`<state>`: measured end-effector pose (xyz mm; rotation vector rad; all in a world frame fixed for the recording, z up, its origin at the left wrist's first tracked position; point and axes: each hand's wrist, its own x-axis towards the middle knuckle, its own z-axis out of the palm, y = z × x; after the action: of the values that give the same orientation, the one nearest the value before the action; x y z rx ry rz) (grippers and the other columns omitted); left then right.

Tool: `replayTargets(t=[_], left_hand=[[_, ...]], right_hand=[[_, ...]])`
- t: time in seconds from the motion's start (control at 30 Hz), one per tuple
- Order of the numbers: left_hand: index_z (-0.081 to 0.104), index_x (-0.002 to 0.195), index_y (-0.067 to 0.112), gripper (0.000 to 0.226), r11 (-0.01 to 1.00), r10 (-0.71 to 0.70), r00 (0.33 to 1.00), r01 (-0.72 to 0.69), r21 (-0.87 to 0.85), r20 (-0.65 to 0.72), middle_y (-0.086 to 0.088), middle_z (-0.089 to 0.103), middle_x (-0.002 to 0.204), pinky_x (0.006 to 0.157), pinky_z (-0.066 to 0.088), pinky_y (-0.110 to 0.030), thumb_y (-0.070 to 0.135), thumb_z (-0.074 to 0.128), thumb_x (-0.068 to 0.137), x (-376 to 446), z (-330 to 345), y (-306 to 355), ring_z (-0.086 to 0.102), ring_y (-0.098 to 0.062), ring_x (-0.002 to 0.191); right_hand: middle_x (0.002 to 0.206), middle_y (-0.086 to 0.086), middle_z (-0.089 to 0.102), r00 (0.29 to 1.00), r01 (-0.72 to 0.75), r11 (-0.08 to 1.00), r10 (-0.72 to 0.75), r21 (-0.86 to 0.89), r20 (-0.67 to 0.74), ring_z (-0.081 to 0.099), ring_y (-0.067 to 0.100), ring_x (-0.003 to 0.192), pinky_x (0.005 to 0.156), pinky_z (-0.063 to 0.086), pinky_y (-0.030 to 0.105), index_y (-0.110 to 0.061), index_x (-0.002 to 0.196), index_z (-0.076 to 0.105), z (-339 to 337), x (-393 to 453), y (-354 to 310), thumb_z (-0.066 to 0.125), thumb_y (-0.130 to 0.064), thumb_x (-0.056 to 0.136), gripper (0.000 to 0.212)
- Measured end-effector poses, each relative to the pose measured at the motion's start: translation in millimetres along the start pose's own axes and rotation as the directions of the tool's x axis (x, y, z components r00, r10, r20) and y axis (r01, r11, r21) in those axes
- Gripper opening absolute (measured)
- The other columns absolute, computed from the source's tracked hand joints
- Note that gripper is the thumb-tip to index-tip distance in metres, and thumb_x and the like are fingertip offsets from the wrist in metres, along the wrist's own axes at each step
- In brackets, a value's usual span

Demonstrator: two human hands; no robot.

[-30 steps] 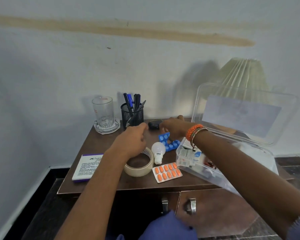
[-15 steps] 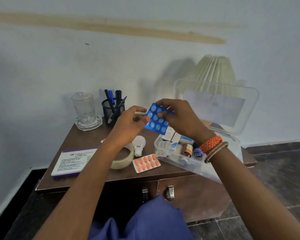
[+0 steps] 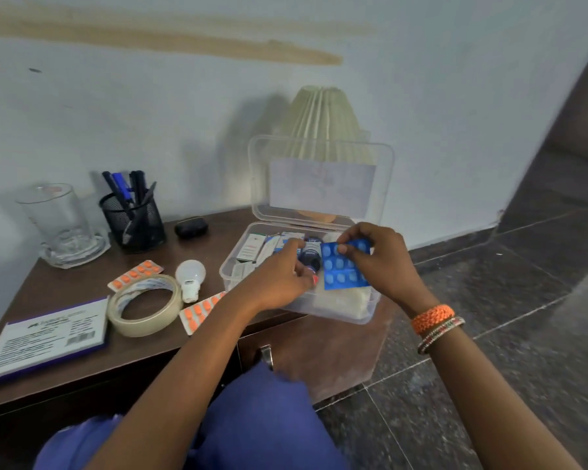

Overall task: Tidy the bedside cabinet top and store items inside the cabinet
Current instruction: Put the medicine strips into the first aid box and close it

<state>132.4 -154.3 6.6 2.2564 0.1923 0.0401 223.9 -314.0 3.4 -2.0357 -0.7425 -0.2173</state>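
Head view: your right hand point(image 3: 379, 262) pinches the blue blister pack point(image 3: 342, 268) above the open plastic box point(image 3: 336, 317); your left hand point(image 3: 282, 279), fingers curled beside it, grip unclear.

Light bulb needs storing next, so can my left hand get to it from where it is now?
Probably yes: the light bulb lies uncovered beside the left hand, with nothing between them.

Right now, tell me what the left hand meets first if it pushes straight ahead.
Probably the dark bottle inside the clear box; the left hand points at it, though depth is unclear.
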Motion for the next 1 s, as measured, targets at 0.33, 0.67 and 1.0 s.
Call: replayTargets(t=[0.33, 0.67, 1.0], left_hand=[[0.040, 0.133, 0.021, 0.054, 0.993, -0.017, 0.984, -0.004, 0.118, 0.176, 0.008, 0.054, 0.104, 0.098, 0.044, -0.031, 0.034, 0.063, 0.086, 1.8, 1.2, 6.8, 0.054, -0.014, 0.104], [0.055, 0.118, 0.022, 0.038, 0.989, 0.029, 0.988, -0.050, 0.142, 0.149, 0.003, 0.059, 0.106, 0.092, 0.048, -0.031, 0.027, 0.068, 0.082, -3.4, -5.4, 2.5, 0.057, -0.013, 0.098], [0.066, 0.097, 0.022, 0.018, 0.992, 0.120, 0.957, -0.103, 0.077, -0.264, 0.003, 0.071, 0.093, 0.084, 0.052, -0.027, 0.009, 0.060, 0.086, -29.6, -65.0, -14.9, 0.066, -0.010, 0.089]], right_hand=[[0.070, -0.004, 0.067, 0.998, -0.019, 0.987, 0.008, -0.161, -0.066, 0.060, 0.014, 0.074, 0.077, 0.050, 0.040, -0.018, 0.062, 0.068, 11.0, -17.7, 6.7, 0.068, -0.022, 0.068, 0.007], [0.074, -0.002, 0.055, 0.988, 0.015, 0.959, -0.058, -0.284, -0.141, 0.048, 0.016, 0.077, 0.083, 0.026, 0.030, -0.020, 0.052, 0.049, 10.4, -17.6, -6.2, 0.056, -0.031, 0.063, 0.017], [0.066, -0.007, 0.052, 0.954, 0.253, 0.959, -0.269, -0.128, -0.132, 0.052, 0.017, 0.072, 0.075, 0.040, 0.036, -0.025, 0.063, 0.048, 64.4, 15.9, -86.8, 0.054, -0.028, 0.067, 0.007]])
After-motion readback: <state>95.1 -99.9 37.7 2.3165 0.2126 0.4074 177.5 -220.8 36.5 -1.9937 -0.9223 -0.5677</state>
